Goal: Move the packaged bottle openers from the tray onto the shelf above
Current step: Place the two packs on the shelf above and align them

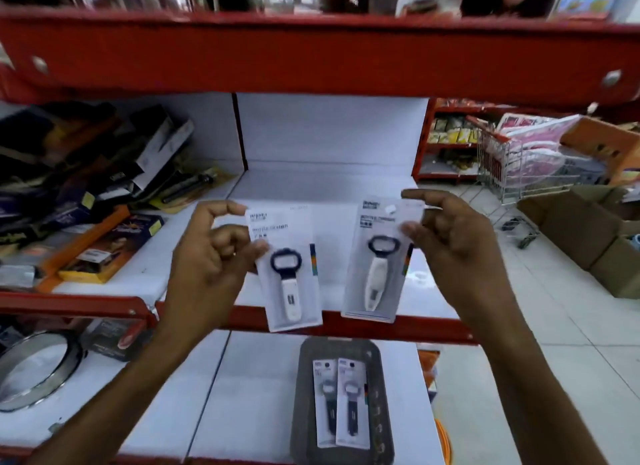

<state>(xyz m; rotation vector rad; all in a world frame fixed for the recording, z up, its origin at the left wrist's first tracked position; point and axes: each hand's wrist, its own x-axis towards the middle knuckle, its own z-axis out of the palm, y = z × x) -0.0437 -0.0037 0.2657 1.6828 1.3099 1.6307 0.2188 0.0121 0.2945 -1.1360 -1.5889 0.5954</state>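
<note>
My left hand [211, 257] pinches a carded bottle opener [289, 284] with a white handle and dark ring, held over the front edge of the white middle shelf [329, 187]. My right hand [453, 246] grips a second packaged opener [375, 267] by its upper right edge, beside the first. Below, a dark grey tray [301, 412] on the lower shelf holds two more carded openers with dark handles [341, 404], lying side by side.
Boxed goods [86, 194] are piled on the middle shelf's left section. A red shelf lip [311, 56] runs overhead. Metal rings [34, 371] sit at the lower left. To the right stand a shopping cart [530, 163] and cardboard boxes [588, 232] on the tiled floor.
</note>
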